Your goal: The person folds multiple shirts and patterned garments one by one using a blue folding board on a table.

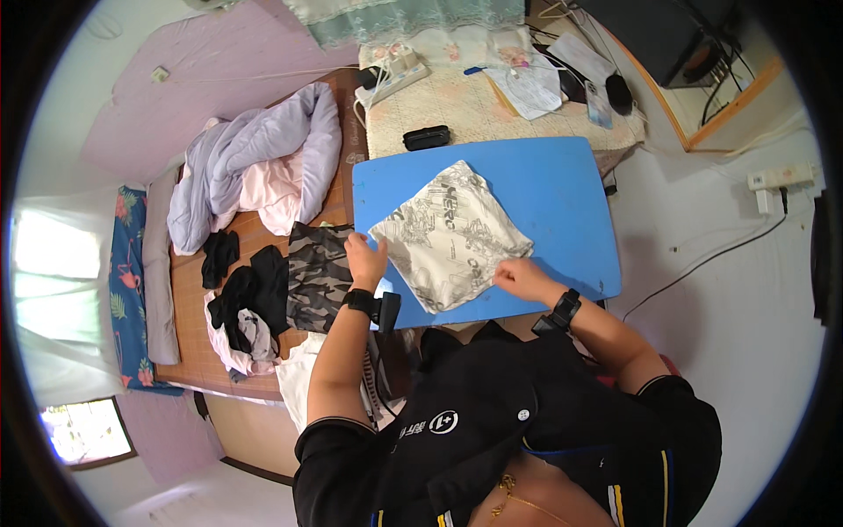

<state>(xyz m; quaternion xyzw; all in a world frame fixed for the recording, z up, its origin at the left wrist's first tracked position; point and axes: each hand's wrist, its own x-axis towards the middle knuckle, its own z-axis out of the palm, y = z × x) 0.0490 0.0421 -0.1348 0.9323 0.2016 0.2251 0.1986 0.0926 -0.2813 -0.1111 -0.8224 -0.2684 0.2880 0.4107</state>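
A white cloth garment (pixel 452 233) with dark grey printing lies folded into a rough square on a blue tabletop (pixel 562 198), its corners pointing away from me, toward me and to both sides. My left hand (pixel 364 261) is just beside its left corner, thumb and fingers apart, holding nothing that I can see. At the lower right edge, my right hand (pixel 525 279) has its fingers closed in a pinch on the cloth. Dark straps with small devices circle both wrists. Camouflage-patterned cloth (pixel 318 274) lies to the left of my left hand.
Left of the table is a bed (pixel 189 307) with a lavender quilt (pixel 255 167) and black clothes (pixel 237 294). A black case (pixel 427 137) rests by the far table edge. Beyond stand a cloth-covered surface (pixel 474 97) with papers (pixel 531 88) and a power strip (pixel 395 81).
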